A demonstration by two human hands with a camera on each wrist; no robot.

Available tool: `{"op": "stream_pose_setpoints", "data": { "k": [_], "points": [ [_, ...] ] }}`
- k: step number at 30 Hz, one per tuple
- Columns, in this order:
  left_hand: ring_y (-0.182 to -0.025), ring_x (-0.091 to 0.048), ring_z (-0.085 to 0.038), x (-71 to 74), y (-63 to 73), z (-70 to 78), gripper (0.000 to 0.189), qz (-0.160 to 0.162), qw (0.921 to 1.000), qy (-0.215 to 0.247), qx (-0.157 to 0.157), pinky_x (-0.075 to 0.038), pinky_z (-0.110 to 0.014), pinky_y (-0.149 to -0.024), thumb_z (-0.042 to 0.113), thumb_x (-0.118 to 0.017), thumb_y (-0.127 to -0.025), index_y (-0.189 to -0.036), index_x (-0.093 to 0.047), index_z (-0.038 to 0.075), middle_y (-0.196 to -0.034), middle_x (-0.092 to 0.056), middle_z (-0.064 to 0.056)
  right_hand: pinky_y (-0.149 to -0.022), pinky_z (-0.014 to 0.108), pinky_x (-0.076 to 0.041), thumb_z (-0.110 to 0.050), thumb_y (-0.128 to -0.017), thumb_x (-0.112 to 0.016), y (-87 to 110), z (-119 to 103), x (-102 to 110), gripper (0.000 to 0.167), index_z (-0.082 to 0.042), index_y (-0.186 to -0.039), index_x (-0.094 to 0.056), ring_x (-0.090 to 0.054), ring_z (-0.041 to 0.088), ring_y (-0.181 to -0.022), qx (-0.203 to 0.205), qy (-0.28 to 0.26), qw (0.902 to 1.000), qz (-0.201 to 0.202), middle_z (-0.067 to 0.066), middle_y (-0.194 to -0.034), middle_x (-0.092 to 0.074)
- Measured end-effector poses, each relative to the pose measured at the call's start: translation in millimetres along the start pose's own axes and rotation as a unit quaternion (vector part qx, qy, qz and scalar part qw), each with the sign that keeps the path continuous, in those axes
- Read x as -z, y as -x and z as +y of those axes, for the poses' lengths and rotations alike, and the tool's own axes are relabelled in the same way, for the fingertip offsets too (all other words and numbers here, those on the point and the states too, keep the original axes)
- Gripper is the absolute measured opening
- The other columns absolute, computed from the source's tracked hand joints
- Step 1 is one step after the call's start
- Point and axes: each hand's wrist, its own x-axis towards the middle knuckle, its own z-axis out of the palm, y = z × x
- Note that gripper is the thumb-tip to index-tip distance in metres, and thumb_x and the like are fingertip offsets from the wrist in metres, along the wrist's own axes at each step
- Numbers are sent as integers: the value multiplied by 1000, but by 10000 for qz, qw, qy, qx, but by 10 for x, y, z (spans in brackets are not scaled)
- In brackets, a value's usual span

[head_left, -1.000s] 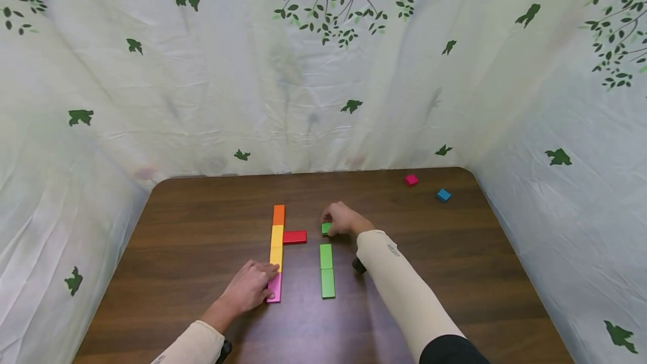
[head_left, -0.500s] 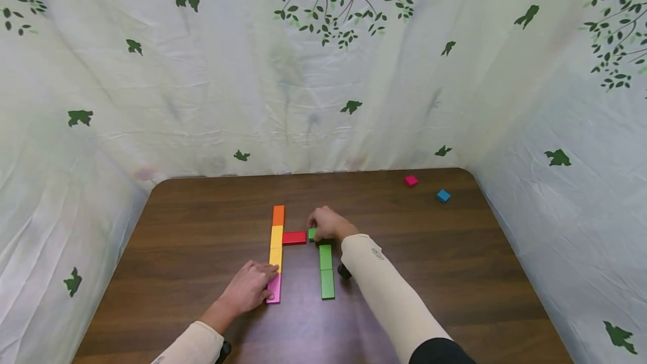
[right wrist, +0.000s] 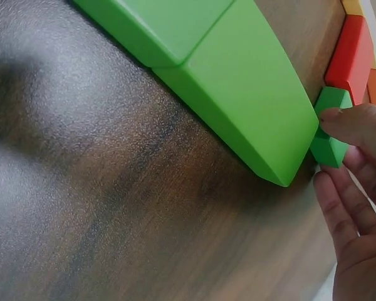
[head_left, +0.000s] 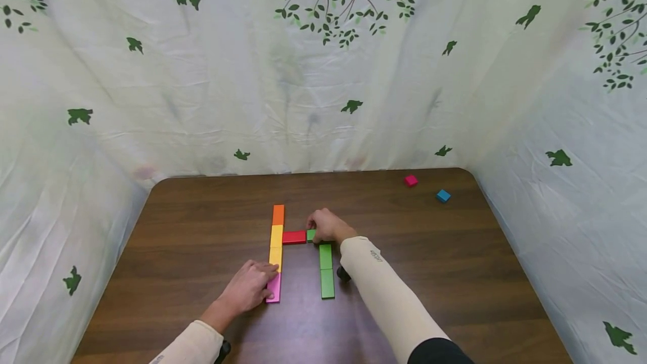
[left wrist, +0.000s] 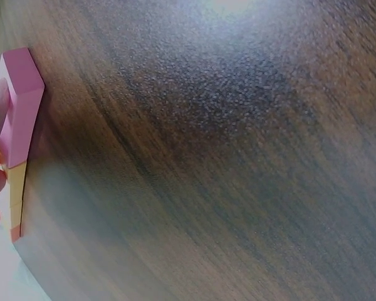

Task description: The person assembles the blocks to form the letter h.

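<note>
Small dark print on my right sleeve (head_left: 391, 291), way too tiny to read. My right hand (head_left: 328, 225) has the small green block (head_left: 310, 235) pinched, right at the end of the red block (head_left: 294, 237), and kinda covers it from above. Left hand (head_left: 251, 286) is just loosely resting on the pink block (head_left: 275, 283), below 2 yellow blocks (head_left: 276, 236). 2 longer green blocks (head_left: 327, 283) lie nearer me; magenta block (head_left: 411, 180) and blue block (head_left: 443, 195) sit far right.
</note>
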Motion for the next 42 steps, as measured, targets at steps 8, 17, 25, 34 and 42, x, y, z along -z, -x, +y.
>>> {"op": "stream_pose_setpoints", "data": {
  "k": [8, 17, 25, 34, 42],
  "points": [
    [-110, -63, -26, 10, -5, 1, 40, 24, 10000, 14, -13, -46, -43, -91, 23, -80, -77, -111, -72, 2, -118, -68, -10, -71, 21, -47, -3, -72, -80, -14, 6, -12, 23, -12, -92, -70, -54, 11, -79, -68, -182, 9998, -64, -6, -82, -61],
    [-109, -64, -26, 2, -2, -13, 40, 147, 9998, 20, -95, -46, -42, -89, 22, -81, -76, -110, -72, 2, -116, -69, -10, -72, 22, -47, -4, -73, -80, -14, 7, -18, 23, -12, -92, -70, -54, 11, -80, -49, -172, 9998, -82, -5, -83, -61],
    [-106, -65, -26, -15, 12, -24, 38, 340, 9991, -16, -256, -47, -42, -86, 20, -82, -75, -107, -73, 0, -114, -70, -11, -73, 22, -48, -4, -73, -80, -6, 16, -33, 25, -11, -95, -70, -54, 10, -81, 13, -233, 9997, -75, -5, -85, -62],
    [-109, -64, -26, -8, -11, -1, 39, 143, 9998, 3, -120, -46, -43, -88, 21, -81, -77, -109, -72, 1, -116, -69, -10, -80, 25, -49, -3, -68, -83, 130, 350, 183, 37, -4, -103, -70, -60, 15, -88, 179, -633, 9975, 240, 3, -94, -68],
    [-110, -63, -27, 5, -3, 17, 41, 12, 10000, 74, 6, -46, -43, -90, 22, -81, -77, -111, -72, 2, -117, -69, -10, -87, 36, -50, -5, -75, -80, 510, 1198, 612, 36, 1, -108, -68, -63, 26, -98, -352, -803, 9931, 775, 12, -103, -69]
  ]
}}
